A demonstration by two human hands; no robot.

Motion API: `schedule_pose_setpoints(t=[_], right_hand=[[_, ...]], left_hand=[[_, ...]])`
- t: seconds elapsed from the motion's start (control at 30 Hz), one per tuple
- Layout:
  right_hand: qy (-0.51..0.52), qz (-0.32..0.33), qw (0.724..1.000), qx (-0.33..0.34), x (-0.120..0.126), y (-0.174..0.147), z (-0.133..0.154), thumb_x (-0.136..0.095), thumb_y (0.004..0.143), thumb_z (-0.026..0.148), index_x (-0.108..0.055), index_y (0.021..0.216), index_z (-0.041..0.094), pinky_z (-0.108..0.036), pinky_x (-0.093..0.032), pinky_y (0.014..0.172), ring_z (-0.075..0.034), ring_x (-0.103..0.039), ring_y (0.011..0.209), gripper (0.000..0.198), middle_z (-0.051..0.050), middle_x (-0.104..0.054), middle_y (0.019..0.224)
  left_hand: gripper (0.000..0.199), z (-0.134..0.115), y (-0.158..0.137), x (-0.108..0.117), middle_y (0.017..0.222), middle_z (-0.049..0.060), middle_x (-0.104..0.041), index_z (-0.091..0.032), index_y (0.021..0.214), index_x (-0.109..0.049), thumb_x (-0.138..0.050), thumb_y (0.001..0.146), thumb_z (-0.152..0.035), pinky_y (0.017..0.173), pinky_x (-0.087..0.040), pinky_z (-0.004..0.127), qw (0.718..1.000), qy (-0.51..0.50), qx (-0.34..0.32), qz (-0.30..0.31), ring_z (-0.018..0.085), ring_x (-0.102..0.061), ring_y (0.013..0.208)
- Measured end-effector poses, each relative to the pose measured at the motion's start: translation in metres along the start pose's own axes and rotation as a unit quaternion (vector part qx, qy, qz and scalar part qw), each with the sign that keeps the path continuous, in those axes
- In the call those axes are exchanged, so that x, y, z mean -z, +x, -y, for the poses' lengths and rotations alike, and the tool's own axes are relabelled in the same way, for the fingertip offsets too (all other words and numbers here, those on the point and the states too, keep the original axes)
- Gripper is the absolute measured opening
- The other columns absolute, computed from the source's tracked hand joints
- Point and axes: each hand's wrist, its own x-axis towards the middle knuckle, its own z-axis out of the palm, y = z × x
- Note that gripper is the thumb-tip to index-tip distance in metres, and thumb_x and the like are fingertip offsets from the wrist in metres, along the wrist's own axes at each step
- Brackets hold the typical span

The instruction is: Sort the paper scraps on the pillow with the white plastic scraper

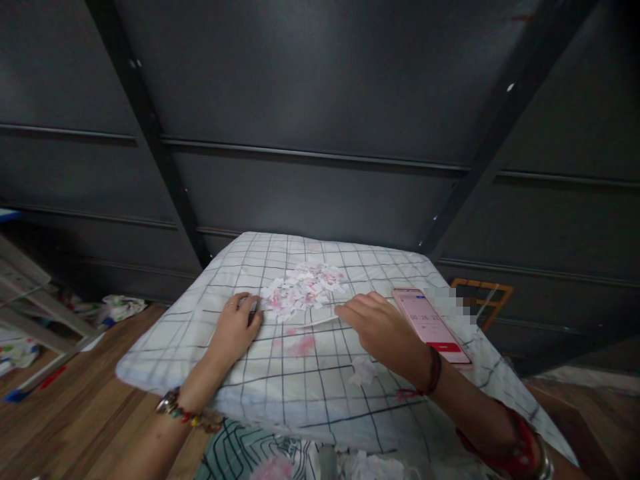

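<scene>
A loose heap of small white and pink paper scraps [303,290] lies on the checked white cloth [200,333]. At the heap's left edge my left hand [237,327] rests on the cloth, its fingers bent and a little apart, with nothing visible in it. My right hand [383,327] is closed, palm down, to the right of the heap. From its fingertips a thin white strip [320,322] points left along the heap's near edge; what it is made of I cannot tell. The right fingertips are partly hidden behind the hand.
A pink-cased phone [435,327] showing a timer lies right of my right hand. A white scrap [363,371] sits nearer me. More scraps [373,467] are below the table edge, over patterned fabric [230,450]. A dark panelled wall [310,193] stands behind the table.
</scene>
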Motion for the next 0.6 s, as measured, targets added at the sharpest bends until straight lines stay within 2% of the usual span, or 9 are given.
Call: schedule_pose_setpoints(t=[0.2,0.4,0.6], right_hand=[[-0.015,-0.029,0.999,-0.017,0.0,-0.001,-0.001,-0.038,0.078,-0.006,-0.06,0.087,0.019,-0.029,-0.032,0.068,-0.016,-0.049,0.069,0.035,0.0,-0.062,0.073],[0.012,0.021,1.0,0.02,0.006,-0.001,0.008,-0.037,0.083,-0.004,-0.058,0.084,0.019,-0.03,-0.032,0.07,-0.015,-0.049,0.071,0.031,0.0,-0.061,0.074],[0.03,0.006,0.999,0.011,0.015,-0.005,0.007,-0.035,0.085,-0.003,-0.06,0.088,0.018,-0.03,-0.032,0.07,-0.015,-0.048,0.072,0.033,-0.001,-0.062,0.076]], left_hand=[[0.035,0.001,-0.001,-0.001,0.113,0.016,-0.058,-0.014,0.106,-0.062,-0.042,0.086,-0.033,0.096,-0.047,0.049,1.0,0.003,-0.003,0.001,0.029,-0.054,0.106],[0.034,0.003,0.0,-0.002,0.112,0.015,-0.058,-0.014,0.105,-0.063,-0.042,0.086,-0.033,0.095,-0.047,0.047,1.0,0.003,-0.006,0.0,0.028,-0.055,0.105],[0.038,0.004,0.0,-0.002,0.113,0.017,-0.057,-0.012,0.108,-0.062,-0.041,0.087,-0.034,0.096,-0.047,0.048,1.0,0.011,-0.008,0.008,0.029,-0.054,0.107]])
